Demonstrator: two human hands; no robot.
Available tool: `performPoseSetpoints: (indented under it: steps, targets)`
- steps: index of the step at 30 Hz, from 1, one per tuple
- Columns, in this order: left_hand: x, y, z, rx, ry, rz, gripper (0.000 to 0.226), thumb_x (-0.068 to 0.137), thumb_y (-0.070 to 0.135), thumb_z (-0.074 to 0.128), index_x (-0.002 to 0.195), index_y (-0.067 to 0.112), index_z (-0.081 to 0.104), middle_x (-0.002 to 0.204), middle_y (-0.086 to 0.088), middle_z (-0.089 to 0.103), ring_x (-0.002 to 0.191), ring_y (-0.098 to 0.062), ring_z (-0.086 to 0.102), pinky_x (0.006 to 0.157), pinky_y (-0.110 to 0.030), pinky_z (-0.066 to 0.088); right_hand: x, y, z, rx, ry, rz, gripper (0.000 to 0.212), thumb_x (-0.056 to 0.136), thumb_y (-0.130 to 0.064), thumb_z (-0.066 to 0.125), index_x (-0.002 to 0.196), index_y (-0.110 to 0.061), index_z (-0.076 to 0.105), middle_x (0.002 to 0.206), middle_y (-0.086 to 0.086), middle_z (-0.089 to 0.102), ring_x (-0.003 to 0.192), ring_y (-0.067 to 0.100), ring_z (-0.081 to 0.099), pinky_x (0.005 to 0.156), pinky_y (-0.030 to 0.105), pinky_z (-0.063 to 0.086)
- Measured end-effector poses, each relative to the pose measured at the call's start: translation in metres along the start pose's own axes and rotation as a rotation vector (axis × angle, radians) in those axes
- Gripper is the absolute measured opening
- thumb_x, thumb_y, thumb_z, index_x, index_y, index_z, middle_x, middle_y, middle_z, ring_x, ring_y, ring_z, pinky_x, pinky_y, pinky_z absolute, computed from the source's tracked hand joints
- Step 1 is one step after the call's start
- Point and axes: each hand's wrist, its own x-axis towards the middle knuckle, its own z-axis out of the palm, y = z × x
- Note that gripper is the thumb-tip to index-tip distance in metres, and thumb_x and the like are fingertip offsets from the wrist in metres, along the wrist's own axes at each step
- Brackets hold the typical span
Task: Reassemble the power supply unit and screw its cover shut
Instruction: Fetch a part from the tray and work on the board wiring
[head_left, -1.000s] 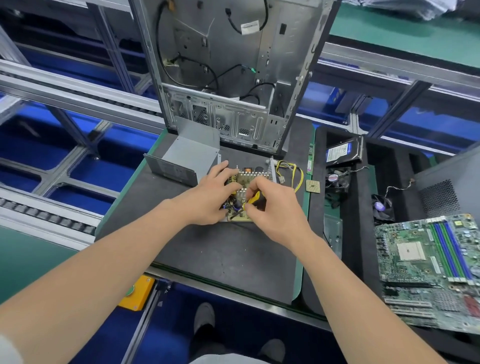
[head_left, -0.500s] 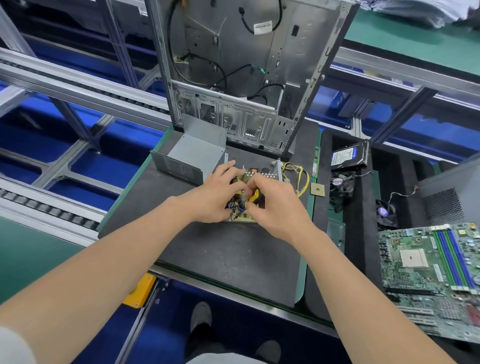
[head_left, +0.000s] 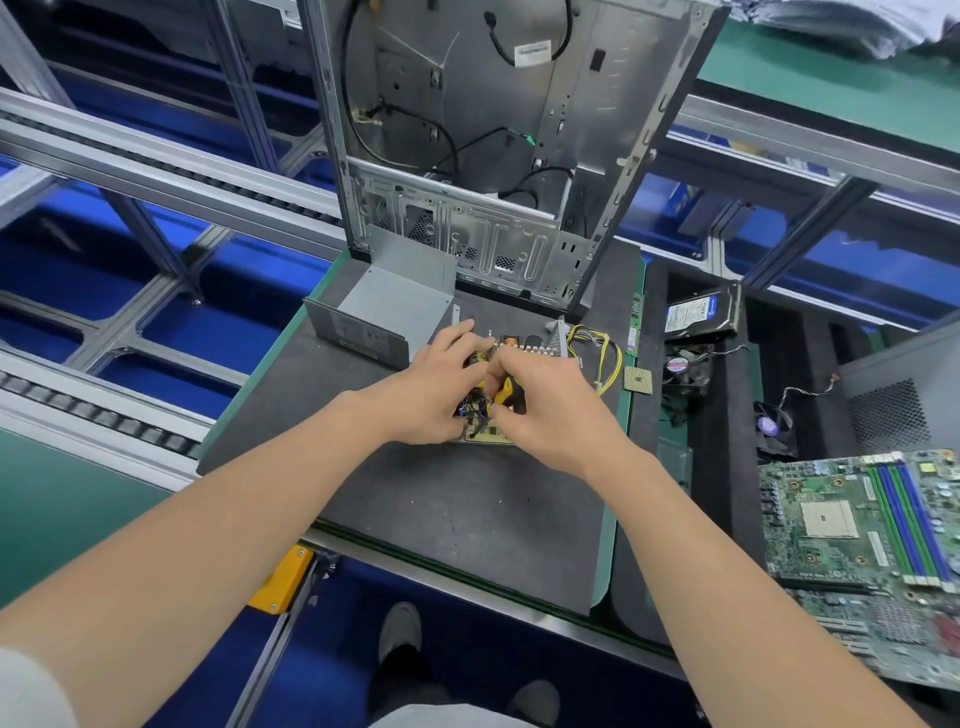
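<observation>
The power supply's open circuit board (head_left: 487, 435) lies on the dark mat, mostly hidden under both hands. My left hand (head_left: 431, 387) rests on its left side with fingers reaching over the top edge. My right hand (head_left: 550, 402) grips a yellow-handled tool (head_left: 503, 391) over the board's middle. A bundle of yellow and black wires (head_left: 605, 353) trails from the board's right end. The grey metal cover (head_left: 384, 312) of the unit stands apart to the left.
An empty grey computer case (head_left: 498, 156) stands upright behind the board. A processor chip (head_left: 638, 379), a memory stick (head_left: 635, 325), a hard drive (head_left: 698, 312), fans (head_left: 685, 366) and a green motherboard (head_left: 857, 530) lie to the right. The mat (head_left: 457, 509) has bare room in front.
Both hands have stayed on the board with only small finger shifts. The whole view has drifted slightly as my head moved.
</observation>
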Motion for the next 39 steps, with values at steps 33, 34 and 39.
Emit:
performPoseSetpoints:
  steps: [33, 34, 39]
  targets:
    - [-0.012, -0.013, 0.001, -0.696, 0.133, 0.028, 0.024, 0.078, 0.041, 0.087, 0.074, 0.044, 0.063, 0.105, 0.035, 0.068, 0.155, 0.005, 0.0, 0.117, -0.041, 0.033, 0.026, -0.028, -0.038, -0.359, -0.398, -0.188, 0.012, 0.094, -0.019, 0.059, 0.105, -0.023, 0.062, 0.101, -0.008, 0.049, 0.088, 0.023, 0.06, 0.073, 0.044, 0.052]
    - [-0.013, -0.014, 0.0, -0.692, 0.121, 0.034, 0.023, 0.078, 0.04, 0.088, 0.077, 0.042, 0.065, 0.11, 0.035, 0.068, 0.155, 0.005, -0.001, 0.117, -0.039, 0.032, 0.028, -0.027, -0.039, -0.368, -0.408, -0.183, 0.014, 0.094, -0.015, 0.061, 0.104, -0.023, 0.064, 0.1, -0.008, 0.052, 0.091, 0.023, 0.061, 0.076, 0.045, 0.053]
    - [-0.013, -0.01, -0.001, -0.791, 0.123, 0.018, 0.02, 0.081, 0.03, 0.086, 0.077, 0.027, 0.067, 0.11, 0.017, 0.074, 0.153, 0.01, -0.003, 0.124, -0.039, 0.02, 0.035, -0.036, -0.022, -0.381, -0.277, 0.102, 0.026, 0.102, -0.037, 0.056, 0.103, -0.015, 0.069, 0.08, 0.006, 0.051, 0.087, 0.034, 0.064, 0.068, 0.039, 0.051]
